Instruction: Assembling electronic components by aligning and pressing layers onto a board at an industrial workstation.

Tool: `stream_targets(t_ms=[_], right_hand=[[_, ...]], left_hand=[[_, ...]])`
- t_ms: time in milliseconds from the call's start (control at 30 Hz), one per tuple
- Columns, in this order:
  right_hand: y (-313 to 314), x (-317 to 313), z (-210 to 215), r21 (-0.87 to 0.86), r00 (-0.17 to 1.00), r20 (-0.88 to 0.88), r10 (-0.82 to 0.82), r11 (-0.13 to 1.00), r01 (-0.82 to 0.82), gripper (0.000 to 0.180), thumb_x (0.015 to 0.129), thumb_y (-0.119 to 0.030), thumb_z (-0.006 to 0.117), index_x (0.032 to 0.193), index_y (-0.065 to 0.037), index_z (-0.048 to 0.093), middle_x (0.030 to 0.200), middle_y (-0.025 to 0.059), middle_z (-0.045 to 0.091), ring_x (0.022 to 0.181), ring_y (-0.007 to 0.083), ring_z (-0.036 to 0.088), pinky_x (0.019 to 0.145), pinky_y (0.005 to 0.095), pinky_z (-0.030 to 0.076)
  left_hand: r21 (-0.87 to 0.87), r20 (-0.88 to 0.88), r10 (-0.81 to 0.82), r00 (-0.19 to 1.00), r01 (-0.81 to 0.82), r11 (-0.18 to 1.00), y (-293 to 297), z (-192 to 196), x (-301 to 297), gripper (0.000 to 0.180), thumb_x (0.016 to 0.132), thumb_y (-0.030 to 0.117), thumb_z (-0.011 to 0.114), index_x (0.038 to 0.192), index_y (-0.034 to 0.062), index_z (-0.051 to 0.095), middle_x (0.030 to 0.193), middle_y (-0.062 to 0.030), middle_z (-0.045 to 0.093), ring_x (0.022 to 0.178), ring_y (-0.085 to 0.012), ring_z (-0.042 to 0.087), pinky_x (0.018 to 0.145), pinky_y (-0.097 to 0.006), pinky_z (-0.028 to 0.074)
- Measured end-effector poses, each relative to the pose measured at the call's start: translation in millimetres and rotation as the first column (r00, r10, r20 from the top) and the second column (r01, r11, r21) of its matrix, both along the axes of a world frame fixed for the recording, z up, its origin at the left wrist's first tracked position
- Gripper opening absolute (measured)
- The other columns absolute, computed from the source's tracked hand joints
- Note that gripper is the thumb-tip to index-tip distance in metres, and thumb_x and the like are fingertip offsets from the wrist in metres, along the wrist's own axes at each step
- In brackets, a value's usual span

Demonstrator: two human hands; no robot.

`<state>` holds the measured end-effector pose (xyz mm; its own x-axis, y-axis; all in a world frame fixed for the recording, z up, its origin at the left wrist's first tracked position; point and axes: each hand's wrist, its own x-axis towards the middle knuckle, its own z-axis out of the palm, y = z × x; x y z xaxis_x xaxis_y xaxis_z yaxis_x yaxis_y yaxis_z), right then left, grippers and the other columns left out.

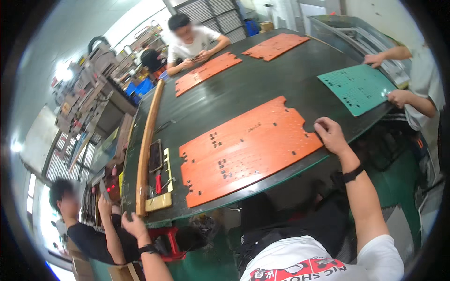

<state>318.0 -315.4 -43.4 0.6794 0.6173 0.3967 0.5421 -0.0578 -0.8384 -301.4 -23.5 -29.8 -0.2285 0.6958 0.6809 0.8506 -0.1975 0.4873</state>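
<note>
A large orange board [248, 147] with holes, small dark cut-outs and notched ends lies flat on the dark green table in front of me. My right hand [332, 136] is at the board's right end, beside a notch. Its fingers are curled, thumb and fingertips drawn together; whatever is between them, if anything, is too small to make out. My left hand [135, 225] is off the table's near left corner, fingers apart, with nothing visible in it. Near it lie a yellowish block [158, 202], a red-handled tool [158, 183] and a dark oblong tray [155, 155].
A wooden bar [149, 150] runs along the table's left edge. Across the table, a person [190, 42] sits by another orange board [206, 72]; a further orange board [276, 46] lies beyond. At right, a person's hands hold a green board [356, 89]. A person in black [93, 241] is at left.
</note>
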Motion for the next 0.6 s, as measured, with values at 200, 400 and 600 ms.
stream_targets(t_ms=[200, 400, 600], right_hand=[[-6, -3, -2, -0.008, 1.0, 0.0, 0.02, 1.0, -0.02, 0.016, 0.085, -0.014, 0.056, 0.086, 0.002, 0.055, 0.072, 0.0044, 0.054, 0.069, 0.0107, 0.05, 0.064, 0.0265, 0.042], [-4, -6, 2, -0.032, 1.0, -0.004, 0.022, 0.999, -0.022, 0.014, 0.085, -0.012, 0.056, 0.086, 0.002, 0.055, 0.073, 0.0039, 0.054, 0.07, 0.011, 0.05, 0.065, 0.0262, 0.041], [-2, -6, 1, -0.023, 0.999, 0.036, 0.022, 0.999, -0.021, 0.013, 0.085, -0.012, 0.056, 0.086, 0.001, 0.054, 0.073, 0.0032, 0.054, 0.07, 0.0108, 0.049, 0.066, 0.0257, 0.041]], left_hand=[[0.244, -0.348, -0.07, 0.935, 0.163, 0.956, -52, -3, 55, 0.027, 0.071, 0.001, 0.061, 0.097, -0.0026, 0.055, 0.101, -0.0179, 0.052, 0.098, -0.0339, 0.049, 0.087, -0.041, 0.038], [0.304, -0.513, -0.011, 0.858, 0.194, 0.933, -71, 13, 60, 0.043, 0.066, 0.007, 0.067, 0.106, 0.0018, 0.051, 0.11, -0.0169, 0.048, 0.107, -0.0357, 0.043, 0.09, -0.047, 0.033], [0.241, -0.524, 0.006, 0.852, 0.142, 0.96, -54, 25, 75, 0.053, 0.065, 0.013, 0.072, 0.112, 0.0023, 0.049, 0.12, -0.0183, 0.044, 0.116, -0.0375, 0.038, 0.095, -0.049, 0.028]])
